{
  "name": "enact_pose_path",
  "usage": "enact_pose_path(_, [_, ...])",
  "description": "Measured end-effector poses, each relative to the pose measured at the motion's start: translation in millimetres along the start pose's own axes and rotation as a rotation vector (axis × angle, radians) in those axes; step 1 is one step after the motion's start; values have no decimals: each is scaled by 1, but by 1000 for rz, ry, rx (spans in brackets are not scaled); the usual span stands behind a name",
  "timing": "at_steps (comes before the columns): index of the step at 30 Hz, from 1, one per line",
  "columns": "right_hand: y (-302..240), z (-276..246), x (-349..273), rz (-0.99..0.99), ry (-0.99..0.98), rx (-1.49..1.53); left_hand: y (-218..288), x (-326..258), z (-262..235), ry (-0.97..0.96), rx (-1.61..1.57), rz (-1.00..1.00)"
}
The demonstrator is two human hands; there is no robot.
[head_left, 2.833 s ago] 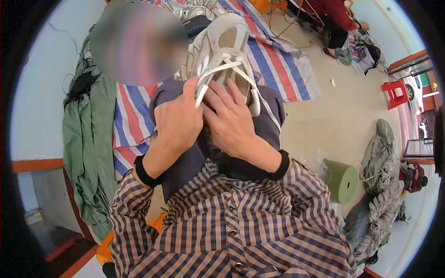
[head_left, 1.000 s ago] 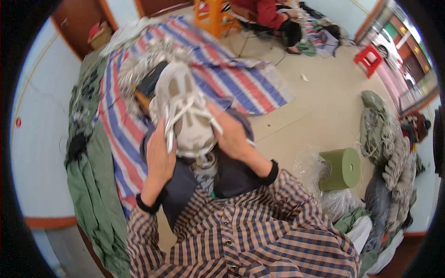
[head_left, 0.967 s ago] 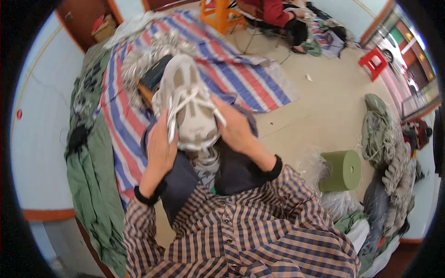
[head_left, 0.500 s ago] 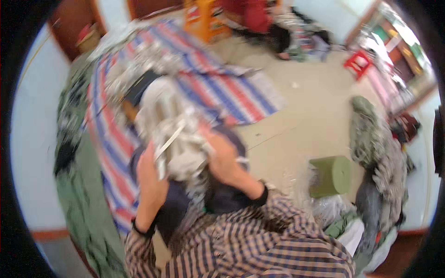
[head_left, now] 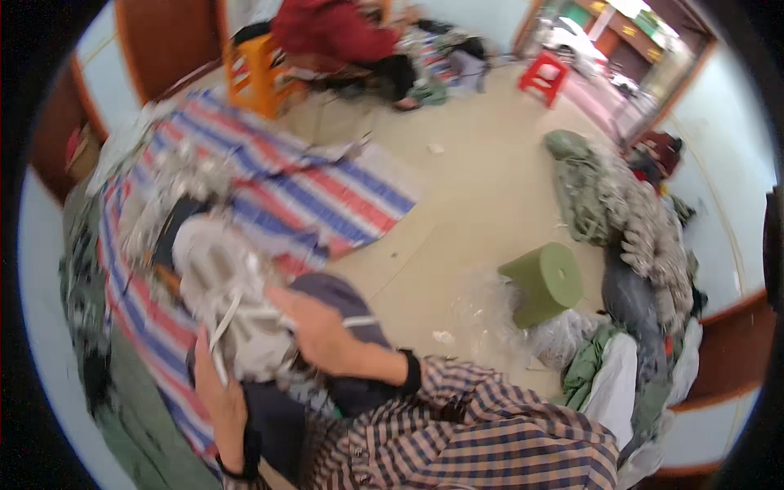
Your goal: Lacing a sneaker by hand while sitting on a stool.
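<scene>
L hand [head_left: 220, 396]: part-closed, holding L side of shoe [head_left: 237, 298]; fingertips blurred, exact finger spread can't tell.
R hand [head_left: 314, 327]: part-closed, holding opp. side of same shoe; fingertip contact also blurred.
Shoe: qty 1, off-white w/ darker panels, btwn both hands, over lap; toe pointing away, tilted L. White lace [head_left: 225, 317], loose, slanting across L side, down nr L hand.
Trousers [head_left: 343, 306]: dk, under and beside shoe.
Shirt [head_left: 506, 433]: checked, w/ dk cuffs at wrists.
Striped sheet [head_left: 327, 204]: red/white/blue, spread on floor ahead. On same: pale heap [head_left: 184, 184], blurred, beyond shoe, w/ dk item just beside toe.
Green cloth [head_left: 147, 425]: along far L, nr wall.
Green roll [head_left: 543, 282]: on floor, R side, clear plastic [head_left: 482, 302] nr it.
Grey-green heap [head_left: 641, 229]: farther R, along wall.
Orange stool [head_left: 257, 77]: bkgd, behind sheet.
Co-worker [head_left: 339, 33]: red sleeves, seated, bkgd, well apart from shoe.
Red stool [head_left: 545, 75]: nr doorway, upper R.
</scene>
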State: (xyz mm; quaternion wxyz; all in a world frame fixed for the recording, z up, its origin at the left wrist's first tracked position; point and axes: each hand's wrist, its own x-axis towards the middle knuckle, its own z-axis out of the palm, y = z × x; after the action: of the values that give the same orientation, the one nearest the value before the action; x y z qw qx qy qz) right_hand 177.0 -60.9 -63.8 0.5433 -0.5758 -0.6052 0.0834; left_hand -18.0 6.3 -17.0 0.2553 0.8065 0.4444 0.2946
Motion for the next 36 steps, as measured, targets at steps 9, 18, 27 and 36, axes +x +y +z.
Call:
enact_pose_path(9, [-12, -19, 7, -28, -180, -61, 17, -23, -13, 53, 47, -11])
enact_pose_path(18, [-16, -77, 1, 388, -247, 162, 14, -36, -39, -41, -226, -395])
enact_pose_path(27, [26, -91, 14, 136, -104, -74, -56, -32, -39, 376, 116, 76])
enact_pose_path(36, [170, -94, -113, 862, 24, 144, -219, -163, 1, 151, -460, -690])
